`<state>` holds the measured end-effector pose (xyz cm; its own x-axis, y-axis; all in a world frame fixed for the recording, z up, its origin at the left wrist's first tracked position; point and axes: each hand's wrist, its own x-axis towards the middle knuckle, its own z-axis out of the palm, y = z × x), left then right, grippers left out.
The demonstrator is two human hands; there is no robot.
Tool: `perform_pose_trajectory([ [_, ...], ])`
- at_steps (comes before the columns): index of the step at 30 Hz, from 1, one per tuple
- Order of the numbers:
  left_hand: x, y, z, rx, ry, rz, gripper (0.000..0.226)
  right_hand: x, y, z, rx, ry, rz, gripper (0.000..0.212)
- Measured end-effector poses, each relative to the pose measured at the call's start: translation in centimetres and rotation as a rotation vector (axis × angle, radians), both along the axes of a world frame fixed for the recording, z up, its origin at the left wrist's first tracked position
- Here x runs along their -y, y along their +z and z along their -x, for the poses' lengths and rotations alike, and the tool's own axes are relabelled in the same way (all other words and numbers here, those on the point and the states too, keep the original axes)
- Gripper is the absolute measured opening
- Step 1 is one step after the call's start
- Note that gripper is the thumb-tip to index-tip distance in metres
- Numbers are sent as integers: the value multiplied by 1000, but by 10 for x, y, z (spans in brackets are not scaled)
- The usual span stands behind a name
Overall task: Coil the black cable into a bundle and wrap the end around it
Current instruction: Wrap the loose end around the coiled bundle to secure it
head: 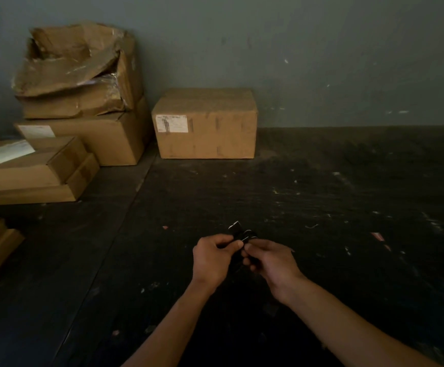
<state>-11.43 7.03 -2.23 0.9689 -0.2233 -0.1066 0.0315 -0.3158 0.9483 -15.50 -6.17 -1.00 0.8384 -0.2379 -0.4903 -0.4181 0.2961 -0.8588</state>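
Note:
The black cable (pixel 242 235) is gathered into a small tight bundle between both hands, low in the middle of the view, above a dark table (pixel 334 197). A plug end with a pale glint sticks up from the top of the bundle. My left hand (pixel 211 256) pinches the bundle from the left with thumb and fingers. My right hand (pixel 272 260) grips it from the right, fingertips meeting the left thumb. Most of the cable is hidden by the fingers and lost against the dark surface.
A closed cardboard box (pixel 205 123) stands against the grey wall at the back centre. Several stacked boxes (pixel 80 102), the top one crushed, fill the back left. More flat boxes (pixel 27 170) lie along the left edge. Small scraps dot the table.

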Motion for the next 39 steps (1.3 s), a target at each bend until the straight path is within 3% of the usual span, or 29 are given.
perform_pose_trajectory([
  [7, 2, 0, -4, 93, -22, -120, 12, 2, 1, 6, 221, 20, 374, 13],
  [13, -4, 4, -5, 172, -122, -217, 16, 14, 11, 7, 248, 252, 402, 27],
  [19, -7, 4, -8, 99, -248, -247, 14, 18, 1, 6, 395, 326, 967, 24],
  [21, -7, 2, -7, 73, -254, -241, 12, 20, -1, 4, 433, 338, 1066, 20],
  [29, -10, 7, -8, 150, -410, -411, 16, 25, 3, -2, 363, 479, 1038, 13],
  [39, -17, 6, -10, 205, -545, -442, 20, 31, 14, -2, 254, 556, 890, 17],
])
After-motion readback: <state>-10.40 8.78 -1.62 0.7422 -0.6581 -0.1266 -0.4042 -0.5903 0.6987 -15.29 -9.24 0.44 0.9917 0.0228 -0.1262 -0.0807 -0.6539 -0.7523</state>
